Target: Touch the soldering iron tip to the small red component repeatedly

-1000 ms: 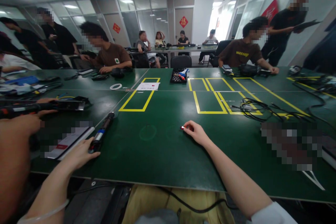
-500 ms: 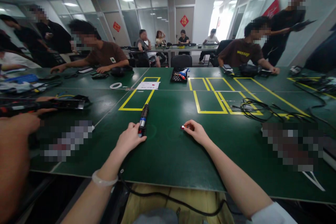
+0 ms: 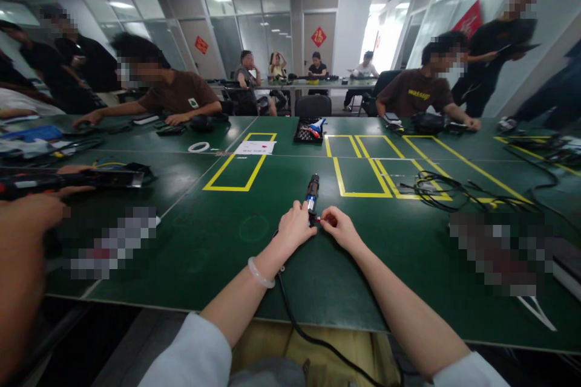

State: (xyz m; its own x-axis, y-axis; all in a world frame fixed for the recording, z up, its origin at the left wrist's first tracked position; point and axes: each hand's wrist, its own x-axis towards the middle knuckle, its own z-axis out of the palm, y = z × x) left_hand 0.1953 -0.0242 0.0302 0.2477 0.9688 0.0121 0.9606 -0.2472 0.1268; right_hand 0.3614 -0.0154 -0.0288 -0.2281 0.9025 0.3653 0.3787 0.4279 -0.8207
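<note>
Near the middle of the green table (image 3: pixel 218 254), my left hand (image 3: pixel 295 227) is closed round the lower end of a dark cylindrical tool (image 3: pixel 313 191) with a blue and silver band. The tool points away from me, and a black cable (image 3: pixel 290 311) runs from near my left wrist towards my lap. Just to its right, my right hand (image 3: pixel 338 227) pinches a small red piece (image 3: pixel 319 219). That piece is beside the tool's lower end; whether they touch is too small to tell.
Ahead lie a black tray (image 3: pixel 309 131) of small items, a white paper (image 3: pixel 255 147) and a tape roll (image 3: pixel 198 147). Coiled black cables (image 3: pixel 431 184) are at right. A neighbouring person's hand (image 3: pixel 45 205) holds a similar tool at left. Several people sit or stand around.
My left hand has moved right with the tool, bringing it from the left side up beside my right hand. My right hand has stayed nearly in place with the red piece.
</note>
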